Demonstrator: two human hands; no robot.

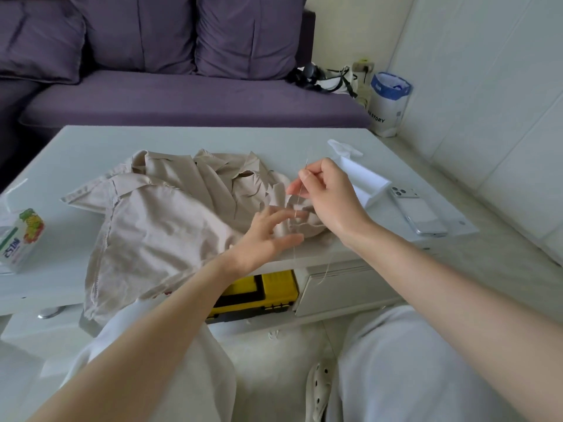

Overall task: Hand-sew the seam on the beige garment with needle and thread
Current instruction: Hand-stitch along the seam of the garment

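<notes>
While seated at a white table (91, 141), sewing on a beige garment (158, 220). Lies crumpled across the middle of the tabletop, collar toward the purple sofa (182, 95), with its lower left part hanging over the near edge toward the lap.

Right hand (329, 193): raised above the garment's bunched right end, pinching a needle (300, 190) between thumb and forefinger, remaining fingers curled in. Needle nearly upright, leaning slightly, lower end down at the bunched fold. Pale thread (326, 272) trailing down past the table edge, in front of a white drawer front.

Left hand (265, 236): holding nothing, fingers spread and relaxed, hovering at the fold just below the needle. Cannot tell whether the fingertips touch the cloth.

To the right of the garment, a white tray (365, 181), and just beside it a phone (419, 211) lying back up. At the table's left edge, a drink carton (21, 239) printed with fruit. Under the tabletop, a yellow box (274, 284). Beyond the far right corner, on the floor by the sofa, a white bag (387, 108) with a blue top.
</notes>
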